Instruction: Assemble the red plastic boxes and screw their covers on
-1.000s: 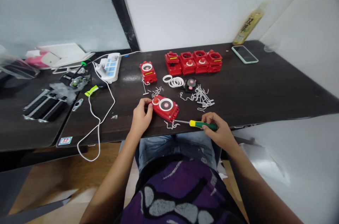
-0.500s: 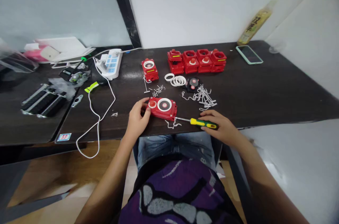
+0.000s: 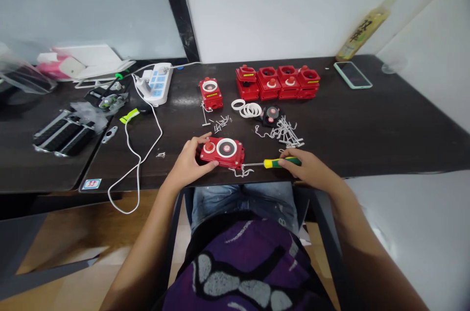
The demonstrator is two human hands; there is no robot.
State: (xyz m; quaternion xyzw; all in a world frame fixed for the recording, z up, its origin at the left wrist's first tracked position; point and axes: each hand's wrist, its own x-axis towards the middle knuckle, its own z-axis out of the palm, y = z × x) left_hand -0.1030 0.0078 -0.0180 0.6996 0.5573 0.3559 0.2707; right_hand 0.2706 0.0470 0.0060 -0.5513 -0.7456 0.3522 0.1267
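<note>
A: Anything worry you, watching from here?

B: The table (image 3: 385,134) to begin with; the red box (image 3: 221,154) lies close to its near edge, so a hard shove from the right could skid or twist it if the hold on its left end slackened; next the screwdriver (image 3: 270,163), its shaft almost flat and reaching the box's near right corner; a crooked push might make the tip slip; what that tip is seated in, I can't tell.

A: And the smaller bits?

B: The white cord (image 3: 242,172) lies just beside the tip, so a slip could snag it; a jolted box might also scatter the small white pins (image 3: 222,124) near its far side.

A: How are the arms set?

B: Both forearms (image 3: 147,232) reach in from the near side, well apart; the left hand (image 3: 189,164) is clamped on the box's left end, thumb along the near side, fingers towards the far side; the right hand (image 3: 308,166) is closed round the green and yellow handle; its fingertips are partly hidden.
</note>
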